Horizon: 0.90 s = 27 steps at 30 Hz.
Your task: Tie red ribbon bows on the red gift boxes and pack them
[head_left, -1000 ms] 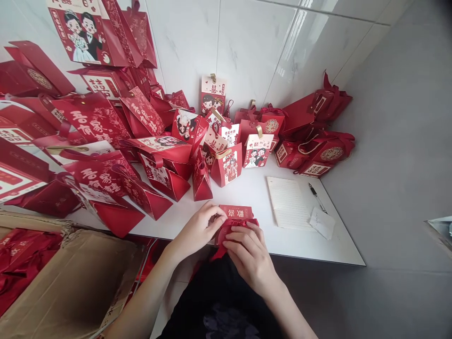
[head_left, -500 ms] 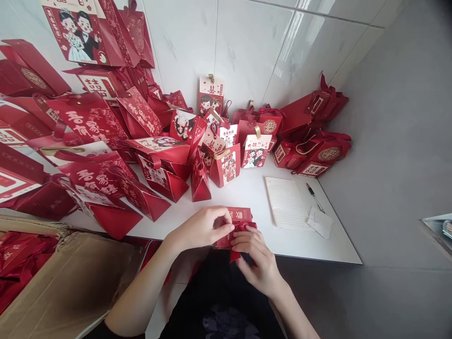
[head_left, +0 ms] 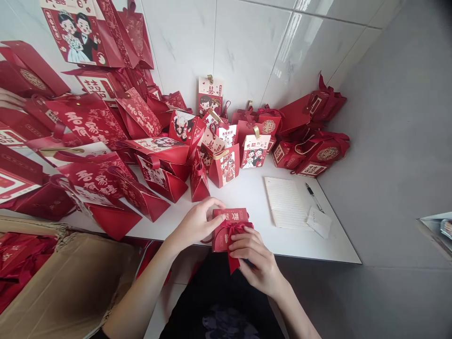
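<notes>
A small red gift box with gold characters lies flat at the table's front edge. Across its middle runs a dark red ribbon tied in a bow, one tail hanging over the edge. My left hand grips the box's upper left corner, thumb on top and fingers curved round the far side. Over the lower right of the box, my right hand has its fingers curled on the ribbon near the bow; the thumb is partly under the tail.
Many red gift boxes crowd the white table at the back and left. A notebook, pen and white card lie right. A cardboard box stands lower left. Another person's hand shows at the left edge.
My left hand has let go of the bow and moved left to the box's corner. My right hand stays at the ribbon. Another person's hand has appeared at the far left.
</notes>
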Tool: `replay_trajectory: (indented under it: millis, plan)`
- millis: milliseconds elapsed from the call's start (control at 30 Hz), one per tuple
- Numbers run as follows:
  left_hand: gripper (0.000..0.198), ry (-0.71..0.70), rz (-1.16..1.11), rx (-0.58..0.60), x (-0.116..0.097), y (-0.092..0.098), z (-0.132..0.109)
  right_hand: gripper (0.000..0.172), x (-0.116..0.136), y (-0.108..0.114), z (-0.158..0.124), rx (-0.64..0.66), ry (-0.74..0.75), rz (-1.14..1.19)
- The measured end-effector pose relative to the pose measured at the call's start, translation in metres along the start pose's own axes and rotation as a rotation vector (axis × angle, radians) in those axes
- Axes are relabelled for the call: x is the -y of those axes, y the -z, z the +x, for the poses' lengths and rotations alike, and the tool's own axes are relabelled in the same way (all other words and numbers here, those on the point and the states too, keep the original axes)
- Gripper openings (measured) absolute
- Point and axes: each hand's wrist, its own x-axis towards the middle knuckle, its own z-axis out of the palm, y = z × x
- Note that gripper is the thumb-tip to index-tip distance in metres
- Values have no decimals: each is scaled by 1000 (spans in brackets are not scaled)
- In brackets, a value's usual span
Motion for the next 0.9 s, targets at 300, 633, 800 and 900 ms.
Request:
replay_trajectory:
  millis: [300, 633, 800, 900]
  plan:
    - [10, -280, 331, -121, -10, -31, -13, 16, 11, 3, 3, 25, 58, -141]
    - [7, -226, 166, -93, 5, -35, -6, 8, 17, -19, -17, -36, 159, -338]
    - [5, -256, 35, -47, 8, -34, 4, 26, 29, -7, -10, 16, 142, -166]
    - [6, -234, -5, 5, 7, -34, 9, 20, 25, 10, 0, -189, -17, -135]
